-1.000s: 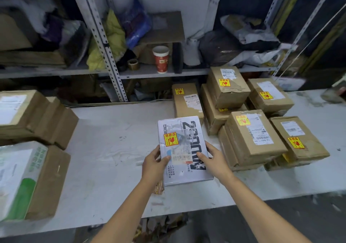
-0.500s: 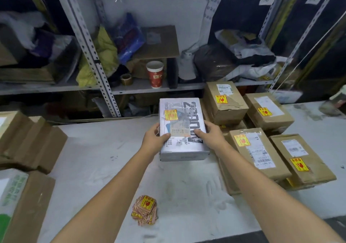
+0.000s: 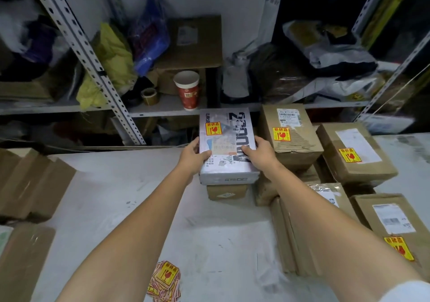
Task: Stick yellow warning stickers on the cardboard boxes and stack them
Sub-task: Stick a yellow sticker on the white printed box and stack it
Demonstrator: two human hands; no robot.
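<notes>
The grip is two-handed. The left hand (image 3: 194, 155) curls round the left edge of the white box (image 3: 226, 143) with its thumb on the top face. The right hand (image 3: 260, 154) clamps the opposite edge the same way, so the box is pinched between them. The white box, with a yellow sticker (image 3: 213, 128) on its top, sits at the back of the table (image 3: 111, 208) on a smaller brown box (image 3: 226, 191). Whether its full weight rests there yet, I cannot tell.

The main risk is the footing. The white box looks wider than the brown box and overhangs it at the front and sides. Let go off-centre, it could tilt or slide off. Its wrapping looks smooth, which would make a slide more likely.

The right hand is wedged in the narrow gap beside the neighbouring box (image 3: 289, 136), itself on top of a stack. Pulling the fingers out carelessly could drag the white box sideways or nudge that stack askew.

Pushing the box too far back could send it off the rear edge of the table, under the shelf (image 3: 162, 109) holding the paper cup (image 3: 187, 90).

Nearer the person, the pile of stickers (image 3: 165, 280) lies loose on the table between the forearms, where a sweeping arm could scatter it.
</notes>
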